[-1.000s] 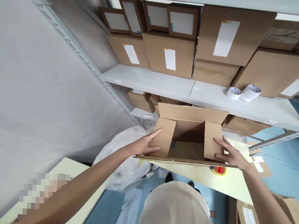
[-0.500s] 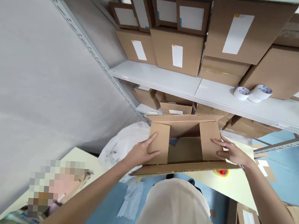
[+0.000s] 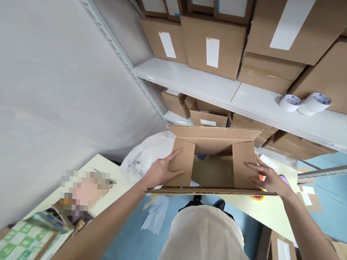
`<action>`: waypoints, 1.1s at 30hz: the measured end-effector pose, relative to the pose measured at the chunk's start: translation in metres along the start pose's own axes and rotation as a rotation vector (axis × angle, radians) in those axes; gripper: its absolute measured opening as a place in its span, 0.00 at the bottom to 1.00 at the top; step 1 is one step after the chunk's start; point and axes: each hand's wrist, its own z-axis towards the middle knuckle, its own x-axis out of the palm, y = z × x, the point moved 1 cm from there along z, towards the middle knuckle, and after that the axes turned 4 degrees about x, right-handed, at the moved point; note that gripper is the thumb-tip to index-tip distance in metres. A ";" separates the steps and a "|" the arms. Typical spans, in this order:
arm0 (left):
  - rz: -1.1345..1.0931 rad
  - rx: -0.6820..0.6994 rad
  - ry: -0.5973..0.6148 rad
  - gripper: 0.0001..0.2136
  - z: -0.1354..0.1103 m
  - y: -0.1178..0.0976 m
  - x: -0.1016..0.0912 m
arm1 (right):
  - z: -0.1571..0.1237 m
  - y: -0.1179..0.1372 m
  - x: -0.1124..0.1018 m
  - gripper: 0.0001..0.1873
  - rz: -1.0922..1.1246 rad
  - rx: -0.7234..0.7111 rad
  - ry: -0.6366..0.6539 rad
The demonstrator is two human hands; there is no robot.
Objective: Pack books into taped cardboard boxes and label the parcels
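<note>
A cardboard box [image 3: 214,145] with its top flaps up is between my hands in front of me. Its two short side flaps are folded partly inward, and a bare brown bottom shows inside, with a small blue patch near the back. My left hand [image 3: 164,169] holds the left end, thumb and fingers spread over the left flap. At the opposite end, my right hand [image 3: 265,175] grips the box with its fingers lying on the right flap. The near long flap is seen edge-on and hides the box's front wall.
Ahead stands a shelf [image 3: 200,82] with closed cartons and white tape rolls [image 3: 314,103]. A pale table [image 3: 275,208] lies below right, with a phone [image 3: 285,180] partly behind my right hand. White plastic [image 3: 142,155] is heaped left. Books [image 3: 23,240] lie lower left.
The box has tipped slightly in my hands, so its far flap and interior show more fully. My view has shifted, and the phone on the table has come into sight. Both hands keep their hold.
</note>
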 end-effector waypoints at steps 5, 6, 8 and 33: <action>0.101 -0.047 0.013 0.37 0.006 -0.006 -0.003 | 0.009 0.001 -0.002 0.28 -0.035 -0.004 0.021; 0.113 -0.055 0.010 0.36 0.007 -0.006 -0.005 | 0.013 0.003 -0.002 0.28 -0.029 -0.007 0.036; 0.116 -0.079 0.012 0.36 0.008 -0.002 -0.008 | 0.021 0.008 0.000 0.29 0.002 -0.017 0.058; 0.057 -0.067 0.042 0.31 0.026 0.046 0.009 | 0.045 -0.005 0.037 0.32 0.202 0.106 0.038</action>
